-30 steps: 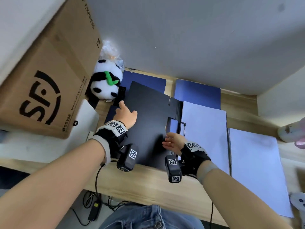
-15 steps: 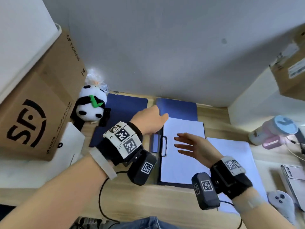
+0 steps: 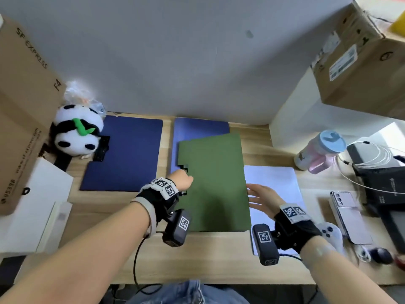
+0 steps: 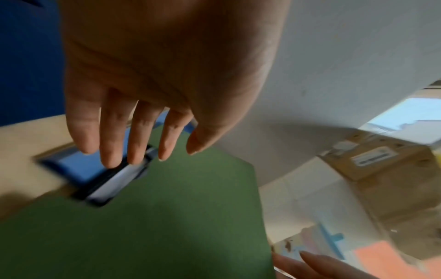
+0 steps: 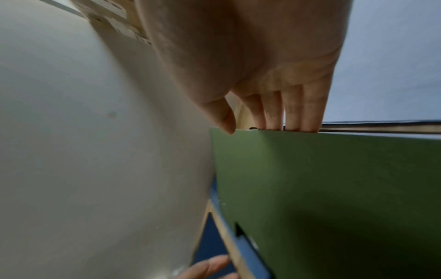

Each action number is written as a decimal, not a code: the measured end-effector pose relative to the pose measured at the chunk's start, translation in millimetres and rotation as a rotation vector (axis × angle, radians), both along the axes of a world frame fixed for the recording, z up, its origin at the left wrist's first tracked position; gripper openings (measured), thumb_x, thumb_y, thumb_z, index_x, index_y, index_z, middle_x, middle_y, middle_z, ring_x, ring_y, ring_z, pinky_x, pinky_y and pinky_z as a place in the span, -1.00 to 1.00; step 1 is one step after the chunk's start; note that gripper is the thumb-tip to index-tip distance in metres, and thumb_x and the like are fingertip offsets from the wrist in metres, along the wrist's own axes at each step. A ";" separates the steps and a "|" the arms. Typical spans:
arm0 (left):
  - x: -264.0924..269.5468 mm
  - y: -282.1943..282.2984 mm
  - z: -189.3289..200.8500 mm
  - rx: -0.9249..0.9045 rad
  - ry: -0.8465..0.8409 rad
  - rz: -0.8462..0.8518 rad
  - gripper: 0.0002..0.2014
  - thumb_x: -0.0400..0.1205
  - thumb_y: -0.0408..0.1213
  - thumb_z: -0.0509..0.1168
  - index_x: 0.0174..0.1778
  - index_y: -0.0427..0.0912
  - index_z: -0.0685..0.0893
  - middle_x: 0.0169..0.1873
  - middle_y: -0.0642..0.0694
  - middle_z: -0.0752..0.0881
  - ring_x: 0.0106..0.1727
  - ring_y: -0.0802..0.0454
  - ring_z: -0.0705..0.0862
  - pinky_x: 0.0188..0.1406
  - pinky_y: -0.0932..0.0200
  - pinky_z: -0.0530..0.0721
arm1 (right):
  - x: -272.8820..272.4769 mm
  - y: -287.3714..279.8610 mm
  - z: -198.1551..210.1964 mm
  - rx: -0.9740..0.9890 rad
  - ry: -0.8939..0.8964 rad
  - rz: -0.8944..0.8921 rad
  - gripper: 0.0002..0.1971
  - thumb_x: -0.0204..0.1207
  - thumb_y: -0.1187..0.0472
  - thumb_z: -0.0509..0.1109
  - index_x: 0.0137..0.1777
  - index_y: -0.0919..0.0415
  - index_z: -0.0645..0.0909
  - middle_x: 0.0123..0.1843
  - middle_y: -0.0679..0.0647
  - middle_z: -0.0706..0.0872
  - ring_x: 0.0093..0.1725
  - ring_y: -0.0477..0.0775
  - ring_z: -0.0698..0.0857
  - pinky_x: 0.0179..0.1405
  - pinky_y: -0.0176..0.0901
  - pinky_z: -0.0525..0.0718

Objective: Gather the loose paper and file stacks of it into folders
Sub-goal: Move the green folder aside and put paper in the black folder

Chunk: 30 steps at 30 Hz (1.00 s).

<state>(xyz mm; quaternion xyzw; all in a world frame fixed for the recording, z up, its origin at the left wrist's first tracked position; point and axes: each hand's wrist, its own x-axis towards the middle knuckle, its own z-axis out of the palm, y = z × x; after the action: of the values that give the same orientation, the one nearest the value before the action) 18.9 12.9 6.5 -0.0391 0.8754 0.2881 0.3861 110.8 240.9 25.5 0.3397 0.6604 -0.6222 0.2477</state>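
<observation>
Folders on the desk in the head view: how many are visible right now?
3. A dark blue folder lies by the plush panda; a lighter blue folder lies at the back; a green folder overlaps it, between both hands. Others may lie hidden underneath.

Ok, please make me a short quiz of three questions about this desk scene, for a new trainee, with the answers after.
1. True or false: the green folder lies closed, its cover partly over the light blue folder.
2. Which hand has fingers at the green folder's right edge? A) left hand B) right hand
3. Fill in: right of the green folder, loose white ____ lies on the desk.

Key:
1. True.
2. B. In the right wrist view the fingers reach down behind that edge; the left hand is by the clip at the opposite edge.
3. paper.
</observation>
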 end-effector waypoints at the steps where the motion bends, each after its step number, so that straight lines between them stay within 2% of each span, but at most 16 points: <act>1: 4.1 -4.1 -11.7 -0.016 -0.024 0.021 -0.68 0.64 -0.33 0.07 -0.43 -0.37 0.38 -0.46 -0.29 0.45 -0.45 -0.19 0.44 -0.47 0.18 0.37 | -0.7 1.3 -12.3 0.027 -0.034 -0.012 -0.77 0.59 0.24 0.23 0.14 0.26 0.64 -0.03 0.15 0.65 -0.03 0.16 0.59 -0.07 -0.17 0.61; 2: 8.3 -7.4 -22.9 -0.034 -0.049 0.039 -0.67 0.64 -0.33 0.08 -0.48 -0.30 0.33 -0.50 -0.21 0.41 -0.49 -0.11 0.38 -0.50 0.21 0.30 | -1.8 2.3 -24.7 0.061 -0.073 -0.018 -0.82 0.59 0.28 0.22 0.10 0.25 0.62 -0.09 0.15 0.63 -0.05 0.16 0.57 -0.11 -0.17 0.61; 4: 16.3 -12.6 -40.5 -0.076 -0.085 0.096 -0.67 0.66 -0.32 0.11 -0.46 -0.25 0.33 -0.46 -0.17 0.42 -0.39 -0.11 0.43 -0.38 0.19 0.36 | -2.2 3.9 -49.4 0.158 -0.143 0.007 -0.91 0.60 0.28 0.22 0.05 0.22 0.52 -0.13 0.15 0.60 -0.04 0.16 0.55 0.06 -0.01 0.65; 6: 24.2 -16.7 -53.3 -0.102 -0.116 0.129 -0.75 0.66 -0.32 0.13 -0.35 -0.25 0.43 -0.25 -0.23 0.53 -0.15 -0.14 0.48 -0.16 0.18 0.41 | -1.1 5.5 -74.3 0.246 -0.195 0.048 -0.93 0.60 0.22 0.24 0.01 0.20 0.48 -0.04 0.20 0.57 -0.01 0.16 0.55 0.26 0.06 0.61; 7: 26.5 -18.4 -57.2 -0.099 -0.138 0.137 -0.80 0.66 -0.32 0.13 -0.29 -0.26 0.50 -0.14 -0.26 0.56 -0.10 -0.14 0.49 -0.13 0.18 0.39 | -0.7 6.5 -83.7 0.277 -0.203 0.052 -0.93 0.59 0.21 0.25 -0.01 0.20 0.49 -0.02 0.21 0.57 -0.01 0.15 0.55 0.26 0.05 0.61; 8: 28.9 -19.2 -60.8 -0.097 -0.164 0.142 -0.84 0.65 -0.32 0.15 -0.16 -0.30 0.58 -0.07 -0.30 0.59 -0.09 -0.14 0.50 -0.13 0.19 0.38 | -0.6 7.7 -90.7 0.304 -0.208 0.055 -0.93 0.58 0.22 0.26 -0.03 0.22 0.51 -0.03 0.21 0.58 -0.03 0.16 0.56 0.20 0.02 0.62; 10: 32.5 -22.2 -72.8 -0.049 -0.213 0.225 -0.67 0.61 -0.30 0.24 0.23 -0.43 0.59 0.10 -0.38 0.67 -0.05 -0.17 0.60 -0.13 0.19 0.45 | -2.3 8.2 -96.8 0.334 -0.229 0.079 -0.89 0.54 0.26 0.25 -0.09 0.28 0.57 -0.08 0.23 0.61 -0.05 0.18 0.57 0.09 0.00 0.60; 12: 36.3 -27.0 -82.6 0.021 -0.275 0.303 -0.51 0.53 -0.25 0.38 0.33 -0.43 0.56 0.10 -0.31 0.72 0.02 -0.20 0.71 0.02 0.13 0.65 | -4.5 7.4 -98.1 0.357 -0.237 0.090 -0.86 0.52 0.28 0.24 -0.12 0.33 0.60 -0.12 0.24 0.62 -0.08 0.21 0.58 0.08 0.02 0.61; 15: 43.5 -30.0 -83.3 0.206 -0.392 0.468 -0.55 0.52 -0.35 0.44 0.31 -0.33 0.54 0.15 -0.24 0.74 0.17 -0.21 0.73 0.27 -0.17 0.67 | -4.3 5.5 -98.2 0.379 -0.226 0.116 -0.75 0.54 0.25 0.24 0.08 0.37 0.66 -0.08 0.21 0.62 -0.06 0.18 0.59 0.09 0.03 0.62; 17: 44.2 -31.5 -75.6 0.365 -0.428 0.581 -0.59 0.57 -0.49 0.36 0.36 -0.32 0.51 0.18 -0.26 0.71 0.20 -0.22 0.70 0.33 -0.19 0.62 | -6.9 4.2 -98.5 0.397 -0.232 0.140 -0.67 0.55 0.24 0.23 0.23 0.41 0.62 -0.03 0.24 0.64 -0.02 0.20 0.60 0.03 -0.06 0.56; 18: 43.3 -32.2 -72.2 0.422 -0.417 0.590 -0.59 0.59 -0.53 0.31 0.38 -0.31 0.50 0.21 -0.27 0.69 0.21 -0.21 0.68 0.34 -0.17 0.60 | -6.0 4.6 -95.8 0.415 -0.229 0.137 -0.64 0.56 0.24 0.24 0.28 0.40 0.59 0.05 0.27 0.67 0.06 0.22 0.63 0.10 -0.07 0.57; 20: 39.9 -36.3 -64.8 0.515 -0.375 0.599 -0.58 0.62 -0.56 0.25 0.41 -0.29 0.47 0.26 -0.27 0.66 0.20 -0.20 0.66 0.28 -0.11 0.62 | -9.3 3.6 -92.8 0.452 -0.193 0.123 -0.59 0.58 0.21 0.25 0.39 0.36 0.51 0.31 0.29 0.64 0.32 0.26 0.60 0.34 -0.03 0.52; 22: 31.8 -43.9 -60.8 0.567 -0.334 0.613 -0.57 0.63 -0.55 0.23 0.43 -0.27 0.46 0.28 -0.27 0.65 0.14 -0.17 0.68 0.11 0.00 0.73 | -19.6 -0.7 -89.2 0.442 -0.129 0.092 -0.53 0.60 0.18 0.27 0.46 0.35 0.41 0.43 0.26 0.55 0.44 0.24 0.52 0.43 -0.05 0.41; 25: 16.4 -51.7 -54.6 0.615 -0.289 0.668 -0.57 0.64 -0.56 0.21 0.45 -0.29 0.45 0.24 -0.27 0.64 -0.02 -0.05 0.70 -0.21 0.17 0.79 | -40.6 -7.3 -85.9 0.315 -0.002 0.044 -0.56 0.60 0.25 0.29 0.45 0.38 0.42 0.38 0.24 0.60 0.37 0.25 0.59 0.43 0.00 0.50; 27: 4.1 -51.8 -51.5 0.642 -0.293 0.684 -0.58 0.65 -0.56 0.20 0.45 -0.29 0.44 0.20 -0.27 0.65 -0.05 -0.05 0.70 -0.24 0.15 0.79 | -54.1 -9.6 -82.7 0.301 0.056 0.006 -0.60 0.60 0.32 0.26 0.42 0.38 0.43 0.31 0.21 0.63 0.31 0.27 0.63 0.36 0.01 0.54; 30: -17.6 -47.6 -48.0 0.660 -0.309 0.695 -0.58 0.65 -0.54 0.21 0.45 -0.29 0.45 0.17 -0.25 0.68 -0.06 -0.04 0.71 -0.25 0.13 0.79 | -76.4 -10.6 -83.4 0.356 0.073 -0.034 -0.60 0.61 0.30 0.25 0.44 0.32 0.41 0.34 0.32 0.61 0.24 0.25 0.63 0.33 0.03 0.54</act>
<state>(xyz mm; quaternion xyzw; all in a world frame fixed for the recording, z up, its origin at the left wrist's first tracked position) 1.3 -34.7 -41.5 -0.2463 0.6056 0.6519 0.3841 34.4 230.3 -58.0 0.3663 0.7628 -0.5116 0.1491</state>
